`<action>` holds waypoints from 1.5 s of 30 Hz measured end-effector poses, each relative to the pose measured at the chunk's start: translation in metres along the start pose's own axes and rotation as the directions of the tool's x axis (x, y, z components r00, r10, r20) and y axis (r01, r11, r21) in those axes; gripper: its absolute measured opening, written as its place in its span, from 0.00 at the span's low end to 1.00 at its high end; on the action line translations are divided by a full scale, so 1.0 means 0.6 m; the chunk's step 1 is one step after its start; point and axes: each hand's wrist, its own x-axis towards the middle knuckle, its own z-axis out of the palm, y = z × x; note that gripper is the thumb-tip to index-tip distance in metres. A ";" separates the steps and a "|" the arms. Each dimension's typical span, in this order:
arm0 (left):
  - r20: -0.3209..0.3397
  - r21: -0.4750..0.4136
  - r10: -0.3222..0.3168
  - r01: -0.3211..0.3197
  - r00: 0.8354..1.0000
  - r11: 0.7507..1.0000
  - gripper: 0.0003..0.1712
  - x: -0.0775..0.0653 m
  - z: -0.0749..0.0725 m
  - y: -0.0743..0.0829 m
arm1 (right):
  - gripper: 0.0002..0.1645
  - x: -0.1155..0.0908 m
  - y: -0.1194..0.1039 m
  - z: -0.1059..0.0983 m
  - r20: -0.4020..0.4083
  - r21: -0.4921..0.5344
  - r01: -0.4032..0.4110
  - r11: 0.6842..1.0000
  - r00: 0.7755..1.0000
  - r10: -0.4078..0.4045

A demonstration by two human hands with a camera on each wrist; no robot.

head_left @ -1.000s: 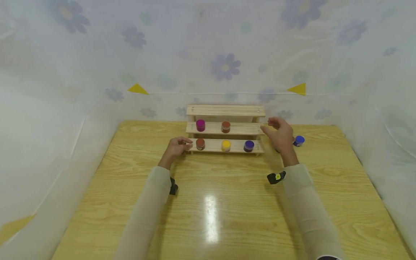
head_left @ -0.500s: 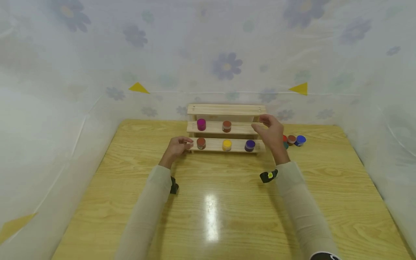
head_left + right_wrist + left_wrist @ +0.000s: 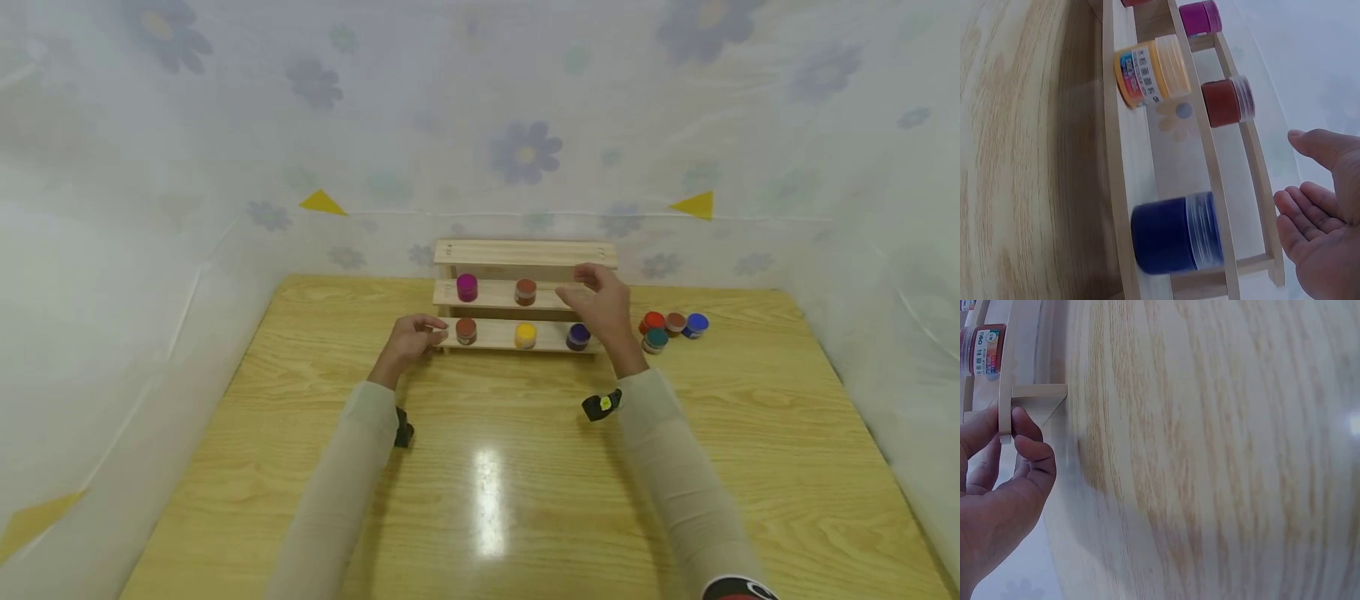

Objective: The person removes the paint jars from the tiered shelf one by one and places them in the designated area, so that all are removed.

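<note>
A three-tier wooden rack (image 3: 525, 252) stands at the back of the table. My left hand (image 3: 411, 340) pinches the left end of its lowest shelf, with thumb and fingers around the board (image 3: 1005, 403). Over the right end of the middle shelf is my right hand (image 3: 606, 308), thumb apart from the fingers and nothing between them. The middle shelf bears a magenta paint jar (image 3: 467, 288) and a reddish-brown paint jar (image 3: 526, 292). Along the lowest shelf are another brown jar (image 3: 466, 332), a yellow jar (image 3: 1150, 72) and a dark blue jar (image 3: 1175, 234).
Right of the rack, a red jar (image 3: 652, 322), a brown jar (image 3: 675, 324), a blue jar (image 3: 696, 325) and a teal jar (image 3: 656, 340) cluster on the wooden table (image 3: 540, 467). Behind the rack hangs a flowered sheet (image 3: 420, 167) with yellow triangles.
My right hand has moved left, from beside the rack to over its right end, uncovering the jars clustered on the table. My left hand keeps its place on the rack.
</note>
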 end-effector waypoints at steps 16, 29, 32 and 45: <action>-0.010 -0.031 0.019 -0.019 1.000 0.999 0.12 -0.002 0.005 0.003 | 0.28 -0.005 -0.011 0.037 0.061 -0.007 0.041 0.999 0.997 -0.041; -0.023 0.000 -0.001 0.001 1.000 1.000 0.11 -0.003 0.003 -0.005 | 0.29 -0.004 -0.013 0.069 0.102 -0.035 0.051 0.998 0.994 -0.048; -0.022 -0.005 -0.003 0.003 1.000 1.000 0.11 -0.003 0.001 -0.006 | 0.29 -0.004 -0.011 0.073 0.110 -0.051 0.050 0.997 0.993 -0.044; -0.021 0.003 -0.002 0.002 1.000 1.000 0.11 -0.009 -0.002 -0.005 | 0.26 -0.004 -0.010 0.082 0.135 -0.070 0.045 0.997 0.990 -0.035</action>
